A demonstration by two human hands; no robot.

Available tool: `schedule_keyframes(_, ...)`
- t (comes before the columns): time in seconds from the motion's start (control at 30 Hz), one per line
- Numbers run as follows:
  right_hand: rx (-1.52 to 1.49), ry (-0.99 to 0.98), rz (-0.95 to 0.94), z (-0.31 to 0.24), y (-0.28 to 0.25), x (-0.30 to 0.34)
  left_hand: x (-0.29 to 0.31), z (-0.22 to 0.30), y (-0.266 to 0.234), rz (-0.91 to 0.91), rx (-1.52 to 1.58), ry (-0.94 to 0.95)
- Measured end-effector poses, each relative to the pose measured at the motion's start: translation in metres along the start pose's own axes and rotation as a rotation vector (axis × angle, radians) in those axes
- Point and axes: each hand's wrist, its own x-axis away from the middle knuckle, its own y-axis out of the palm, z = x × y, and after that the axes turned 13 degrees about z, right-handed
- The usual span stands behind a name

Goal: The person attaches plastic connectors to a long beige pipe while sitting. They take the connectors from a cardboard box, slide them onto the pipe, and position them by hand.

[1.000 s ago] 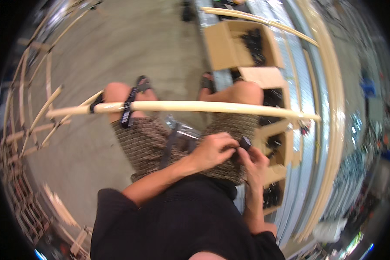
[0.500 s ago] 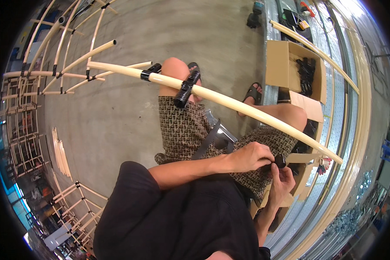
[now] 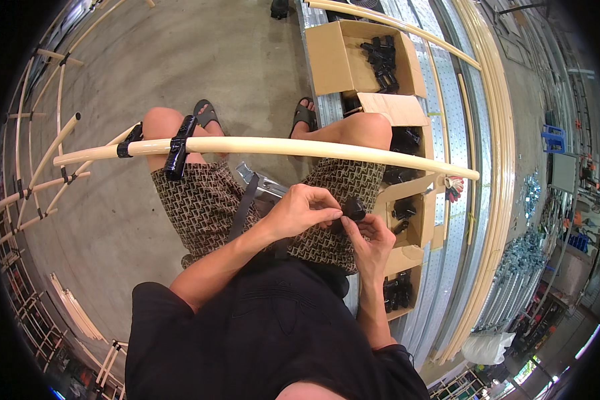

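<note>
I sit with a long cream-coloured curved tube (image 3: 293,147) lying across my knees. Two black clamps (image 3: 179,152) are fixed on its left part. My left hand (image 3: 301,210) and my right hand (image 3: 370,241) meet over my right thigh, both pinching one small black clamp piece (image 3: 354,211) between the fingertips. The piece is partly hidden by my fingers.
Open cardboard boxes (image 3: 343,57) with several black clamp parts stand ahead and to my right (image 3: 407,212). Long cream tubes (image 3: 497,167) lie on the right over metal sheeting. Bent tube frames (image 3: 40,167) stand at the left. A metal stool part (image 3: 263,185) shows between my legs.
My head has turned, so the tube looks level again instead of slanting. Both hands stay together on the small black piece over my right thigh.
</note>
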Motion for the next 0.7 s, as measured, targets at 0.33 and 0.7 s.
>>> schedule_keyframes(0.33, -0.283, 0.219, -0.049, 0.012, 0.004, -0.003, 0.004, 0.001, -0.003, 0.061, -0.046, 0.015)
schedule_keyframes(0.7, -0.22, 0.132, -0.057, 0.008, 0.005, -0.008, 0.008, 0.013, -0.002, 0.099, -0.261, 0.196)
